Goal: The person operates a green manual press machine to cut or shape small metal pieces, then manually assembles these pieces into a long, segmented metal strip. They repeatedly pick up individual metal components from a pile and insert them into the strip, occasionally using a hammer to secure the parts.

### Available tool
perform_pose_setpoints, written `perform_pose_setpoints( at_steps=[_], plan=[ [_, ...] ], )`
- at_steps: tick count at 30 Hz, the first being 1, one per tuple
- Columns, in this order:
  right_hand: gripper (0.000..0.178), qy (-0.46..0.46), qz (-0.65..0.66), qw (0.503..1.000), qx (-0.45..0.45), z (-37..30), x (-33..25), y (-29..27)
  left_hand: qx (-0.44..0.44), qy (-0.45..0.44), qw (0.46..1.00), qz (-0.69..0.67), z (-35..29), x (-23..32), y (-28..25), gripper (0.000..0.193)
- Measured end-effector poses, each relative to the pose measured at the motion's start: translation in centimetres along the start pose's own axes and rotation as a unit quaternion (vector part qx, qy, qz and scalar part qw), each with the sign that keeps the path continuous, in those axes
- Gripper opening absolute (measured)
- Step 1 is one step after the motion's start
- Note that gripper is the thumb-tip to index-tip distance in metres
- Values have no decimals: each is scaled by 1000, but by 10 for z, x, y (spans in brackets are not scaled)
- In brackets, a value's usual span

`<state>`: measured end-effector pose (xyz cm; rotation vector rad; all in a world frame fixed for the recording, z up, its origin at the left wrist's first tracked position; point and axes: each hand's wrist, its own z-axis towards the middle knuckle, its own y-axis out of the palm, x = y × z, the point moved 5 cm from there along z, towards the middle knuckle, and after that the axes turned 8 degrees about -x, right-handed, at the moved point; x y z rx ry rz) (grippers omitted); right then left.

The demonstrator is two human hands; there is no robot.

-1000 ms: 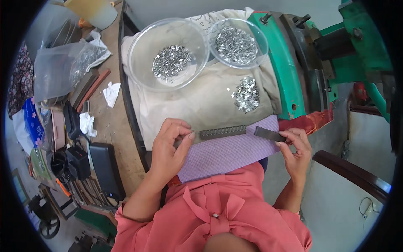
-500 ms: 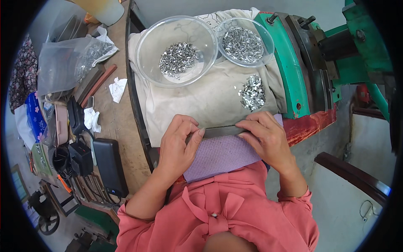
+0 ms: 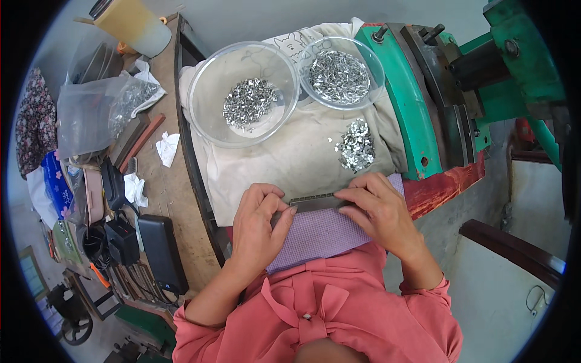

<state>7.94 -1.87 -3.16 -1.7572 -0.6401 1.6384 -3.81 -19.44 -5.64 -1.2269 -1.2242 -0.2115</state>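
A narrow dark metal bar (image 3: 311, 204) with a row of small notches or pieces along its far edge spans my two hands. My left hand (image 3: 259, 227) pinches its left end between thumb and bent fingers. At the other end, my right hand (image 3: 382, 212) grips it the same way. Below the bar lies a purple woven mat (image 3: 321, 233) across my lap. Just beyond my right hand, a loose pile of small shiny metal pieces (image 3: 356, 147) rests on a beige cloth (image 3: 242, 172). My fingers cover both bar ends.
Behind the pile stand a large clear bowl (image 3: 196, 124) and a smaller clear bowl (image 3: 380, 75), both holding metal bits. A green machine (image 3: 396, 100) stands at the right. On the left, a wooden bench (image 3: 163, 202) carries a black power bank (image 3: 160, 251), tissues and a plastic bag (image 3: 88, 121).
The head view has shifted, so the bowls and hands appear lower. The bar has tilted and its notched edge shows more plainly. Both hands keep their hold.
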Motion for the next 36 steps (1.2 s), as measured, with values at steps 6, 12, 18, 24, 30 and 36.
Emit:
perform_pose_setpoints(
  at_steps=[6,12,18,24,30,36],
  plan=[
    [35,31,-30,997,66,-8,9,-2,-12,-13,1000,3,1,5,-3,11],
    [35,44,-32,994,99,-14,12,5,-15,-41,999,-1,3,4,-4,12],
    [30,37,-1,993,111,-17,17,5,-31,14,999,30,1,6,-3,23],
    [25,-8,17,994,107,-26,16,7,-75,-11,997,-14,-7,3,2,29],
    [28,-35,12,993,113,-31,20,13,-65,92,992,61,-6,13,1,31],
    [33,-37,-8,991,130,-37,17,5,-58,120,988,79,-2,28,0,30]
  ],
)
